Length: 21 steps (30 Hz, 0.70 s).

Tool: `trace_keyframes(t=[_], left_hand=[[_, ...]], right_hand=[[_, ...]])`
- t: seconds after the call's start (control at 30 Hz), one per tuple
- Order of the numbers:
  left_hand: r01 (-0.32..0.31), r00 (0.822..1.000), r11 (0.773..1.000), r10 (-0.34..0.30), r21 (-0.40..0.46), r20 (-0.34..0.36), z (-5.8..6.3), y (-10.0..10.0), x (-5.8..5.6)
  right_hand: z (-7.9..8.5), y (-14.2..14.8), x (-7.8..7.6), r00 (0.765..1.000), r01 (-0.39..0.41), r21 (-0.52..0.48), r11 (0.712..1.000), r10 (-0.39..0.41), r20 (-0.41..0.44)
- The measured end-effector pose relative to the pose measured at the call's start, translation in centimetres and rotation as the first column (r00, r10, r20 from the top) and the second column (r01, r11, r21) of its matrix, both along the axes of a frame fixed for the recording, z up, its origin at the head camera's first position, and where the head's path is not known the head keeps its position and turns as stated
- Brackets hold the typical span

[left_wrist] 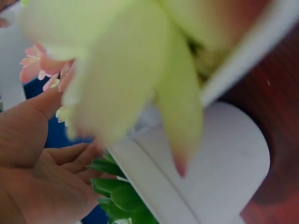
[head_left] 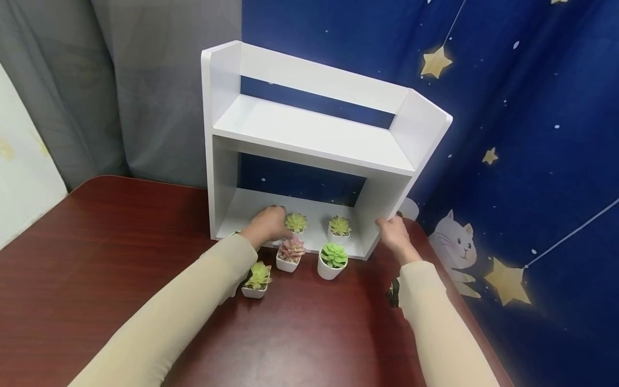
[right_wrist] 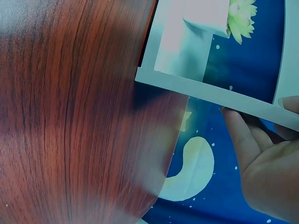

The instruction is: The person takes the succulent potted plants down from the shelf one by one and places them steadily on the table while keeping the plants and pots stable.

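Note:
My left hand (head_left: 268,224) reaches over the lower level of the white shelf (head_left: 309,145), beside a pink succulent (head_left: 292,250) in a white pot. In the left wrist view, the thumb and fingers (left_wrist: 70,158) stand apart; a blurred yellow-green succulent (left_wrist: 126,70) hides the fingertips. A dark green succulent (left_wrist: 124,198) in a white pot is close to those fingers. My right hand (head_left: 395,236) grips the front edge of the shelf's right side panel (right_wrist: 210,95). Two pale green succulents (head_left: 296,221) (head_left: 340,226) stand on the lower level.
A bright green succulent (head_left: 333,260) and a yellow-green one (head_left: 257,279) stand in white pots on the brown table (head_left: 290,333), before the shelf. Behind hang a grey curtain (head_left: 169,91) and a blue star-patterned one (head_left: 532,134). The upper shelf board (head_left: 314,131) is bare.

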<state>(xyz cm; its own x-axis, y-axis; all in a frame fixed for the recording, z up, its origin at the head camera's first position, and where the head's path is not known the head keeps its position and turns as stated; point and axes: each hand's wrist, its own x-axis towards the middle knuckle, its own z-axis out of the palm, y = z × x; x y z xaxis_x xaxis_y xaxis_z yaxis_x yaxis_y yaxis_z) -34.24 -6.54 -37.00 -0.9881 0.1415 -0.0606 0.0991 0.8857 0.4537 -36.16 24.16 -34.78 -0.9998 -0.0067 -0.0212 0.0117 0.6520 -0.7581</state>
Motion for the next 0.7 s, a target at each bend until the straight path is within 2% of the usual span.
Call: trace_keyframes(t=[0.3, 0.53, 0.7], left_hand=[[0.064, 0.998, 0.998, -0.063, -0.030, 0.015, -0.3, 0.0, -0.8], [0.074, 0.995, 0.996, -0.071, -0.042, 0.074, -0.5, 0.2, -1.2], [0.058, 0.996, 0.998, -0.057, -0.010, 0.073, -1.0, 0.6, -1.3]], right_hand=[[-0.1, -0.2, -0.2, 1.000, -0.004, -0.013, 1.000, 0.004, 0.004], [0.0, -0.1, -0.1, 1.000, 0.003, -0.012, 1.000, -0.003, 0.013], [-0.1, 0.0, -0.1, 1.000, 0.013, -0.019, 1.000, -0.012, 0.017]])
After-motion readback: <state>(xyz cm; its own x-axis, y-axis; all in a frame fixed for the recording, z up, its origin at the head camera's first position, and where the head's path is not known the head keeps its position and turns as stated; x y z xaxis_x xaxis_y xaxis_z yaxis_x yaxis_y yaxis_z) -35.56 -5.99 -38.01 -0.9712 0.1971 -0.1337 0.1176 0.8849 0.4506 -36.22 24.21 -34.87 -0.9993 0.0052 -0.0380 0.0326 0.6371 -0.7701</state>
